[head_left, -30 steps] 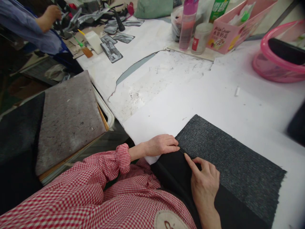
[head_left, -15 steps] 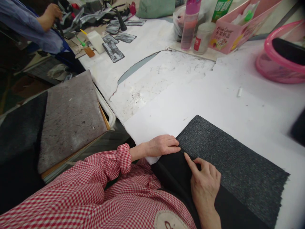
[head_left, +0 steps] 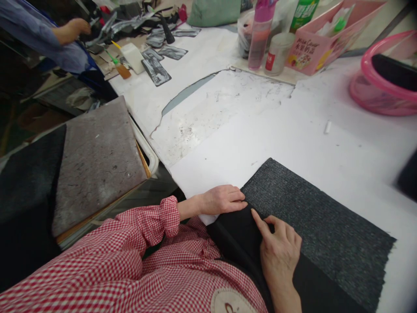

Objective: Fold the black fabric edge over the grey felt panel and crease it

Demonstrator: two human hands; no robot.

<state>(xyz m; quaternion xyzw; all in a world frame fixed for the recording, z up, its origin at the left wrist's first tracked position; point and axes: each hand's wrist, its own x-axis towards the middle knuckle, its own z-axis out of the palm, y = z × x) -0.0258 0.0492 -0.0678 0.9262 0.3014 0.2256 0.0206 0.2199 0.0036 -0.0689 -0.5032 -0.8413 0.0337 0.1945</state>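
A dark grey textured fabric piece [head_left: 319, 217] lies on the white paper-covered table in front of me, and its black folded part [head_left: 237, 234] hangs over the near edge onto my lap. My left hand [head_left: 223, 200] lies at the fabric's near-left corner with its fingers pressed together on the edge. My right hand [head_left: 280, 250] rests on the black fold; its forefinger points along the crease toward the left hand's fingertips and its other fingers are curled. Both hands seem to pinch the fold. My thumbs are hidden.
A grey felt-covered board [head_left: 94, 161] stands at my left. Bottles [head_left: 259, 37], a white jar [head_left: 275, 54] and a pink box [head_left: 317, 41] line the table's far side, and a pink basin [head_left: 384, 78] sits at the right. Another person's hand [head_left: 70, 30] works at the far left among dark cut pieces [head_left: 156, 71].
My hands have hardly moved on the fold. The other person's hand at the far left has shifted slightly to the right.
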